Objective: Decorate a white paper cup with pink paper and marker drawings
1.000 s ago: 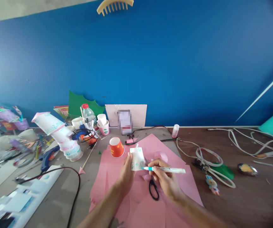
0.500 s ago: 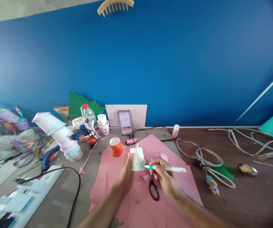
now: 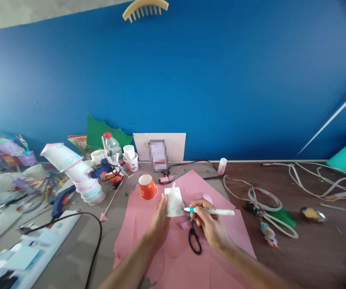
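Note:
My left hand (image 3: pixel 161 214) holds a white paper cup (image 3: pixel 173 199) with teal drawings on its side. Between the fingers of my right hand (image 3: pixel 206 220) is a white marker (image 3: pixel 218 211), its teal end pointing left and its tip at or very near the cup's right edge. Black-handled scissors (image 3: pixel 195 241) lie on pink paper (image 3: pixel 227 237) beneath and between my hands. A red paper cup (image 3: pixel 148 187) stands on the paper's back left part, behind my left hand.
A leaning stack of decorated cups (image 3: pixel 85 180), a blue glue gun (image 3: pixel 60 200) and a dark cable (image 3: pixel 100 233) are at left. A bottle (image 3: pixel 112 146) and phone (image 3: pixel 158 154) stand behind. Cords and a keychain figure (image 3: pixel 268 234) lie at right.
The marker tip has drawn very slightly away from the cup's drawn side. Both hands otherwise stay nearly in place, with the same holds.

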Demonstrator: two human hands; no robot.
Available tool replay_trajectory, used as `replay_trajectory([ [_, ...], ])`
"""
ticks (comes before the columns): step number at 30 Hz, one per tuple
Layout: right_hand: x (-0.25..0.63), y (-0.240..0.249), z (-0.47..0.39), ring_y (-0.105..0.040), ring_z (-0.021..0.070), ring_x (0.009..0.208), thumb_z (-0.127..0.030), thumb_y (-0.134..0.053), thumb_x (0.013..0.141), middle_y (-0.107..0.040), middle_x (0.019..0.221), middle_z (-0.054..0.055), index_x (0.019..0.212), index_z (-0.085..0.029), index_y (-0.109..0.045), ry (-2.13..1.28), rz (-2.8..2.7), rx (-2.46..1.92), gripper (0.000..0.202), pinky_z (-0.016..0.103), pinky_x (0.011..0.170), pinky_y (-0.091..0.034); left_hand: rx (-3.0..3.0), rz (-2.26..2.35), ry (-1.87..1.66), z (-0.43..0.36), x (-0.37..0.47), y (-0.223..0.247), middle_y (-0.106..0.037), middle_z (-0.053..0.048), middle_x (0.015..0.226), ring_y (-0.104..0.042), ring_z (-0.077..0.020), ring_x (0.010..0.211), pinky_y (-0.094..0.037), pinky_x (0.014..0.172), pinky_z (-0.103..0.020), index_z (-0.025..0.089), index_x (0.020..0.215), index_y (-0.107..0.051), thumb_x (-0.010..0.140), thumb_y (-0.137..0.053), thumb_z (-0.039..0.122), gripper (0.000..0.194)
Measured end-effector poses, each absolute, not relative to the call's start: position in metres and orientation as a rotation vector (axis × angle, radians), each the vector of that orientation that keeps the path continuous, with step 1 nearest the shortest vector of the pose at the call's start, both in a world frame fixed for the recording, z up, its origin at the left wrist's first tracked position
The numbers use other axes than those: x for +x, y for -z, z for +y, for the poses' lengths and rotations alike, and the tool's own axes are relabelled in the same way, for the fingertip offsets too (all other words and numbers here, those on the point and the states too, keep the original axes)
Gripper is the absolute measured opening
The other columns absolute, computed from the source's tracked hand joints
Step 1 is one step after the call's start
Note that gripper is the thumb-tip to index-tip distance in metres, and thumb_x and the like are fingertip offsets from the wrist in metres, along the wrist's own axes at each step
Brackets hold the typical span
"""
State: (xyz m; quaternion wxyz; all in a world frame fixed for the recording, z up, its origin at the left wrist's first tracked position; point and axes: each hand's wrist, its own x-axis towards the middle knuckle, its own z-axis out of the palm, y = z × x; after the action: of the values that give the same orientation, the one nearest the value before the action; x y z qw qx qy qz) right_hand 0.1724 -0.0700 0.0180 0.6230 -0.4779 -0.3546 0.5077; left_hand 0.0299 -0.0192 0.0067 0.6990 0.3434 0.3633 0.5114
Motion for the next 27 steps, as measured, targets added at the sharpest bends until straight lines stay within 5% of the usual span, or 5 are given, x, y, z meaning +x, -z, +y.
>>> replay_trajectory([
  [16, 0.1691, -0.0180, -0.0748, -0.041, 0.0088, 0.047, -0.041, -0.065, 0.075, -0.059, 0.056, -0.002, 0.075, -0.019, -0.064, -1.209, -0.829, -1.056, 0.022, 0.022, 0.045, -0.030, 0.719, 0.687, -1.124, -0.0214, 0.0305, -0.0144, -0.062, 0.002, 0.067, -0.054, -0.0127, 0.063, -0.044, 0.071, -0.026, 0.015, 0.083, -0.065, 0.086, -0.060, 0.055, 0.040],
  [27, 0.1696, -0.0193, -0.0757, -0.043, 0.0092, 0.048, -0.041, -0.066, 0.076, -0.060, 0.058, -0.001, 0.076, -0.020, -0.065, -1.214, -0.816, -1.040, 0.021, 0.022, 0.047, -0.032, 0.756, 0.743, -1.099, -0.0201, 0.0315, -0.0117, -0.067, -0.004, 0.072, -0.060, -0.0182, 0.070, -0.046, 0.074, -0.031, 0.013, 0.086, -0.066, 0.084, -0.058, 0.060, 0.048],
])
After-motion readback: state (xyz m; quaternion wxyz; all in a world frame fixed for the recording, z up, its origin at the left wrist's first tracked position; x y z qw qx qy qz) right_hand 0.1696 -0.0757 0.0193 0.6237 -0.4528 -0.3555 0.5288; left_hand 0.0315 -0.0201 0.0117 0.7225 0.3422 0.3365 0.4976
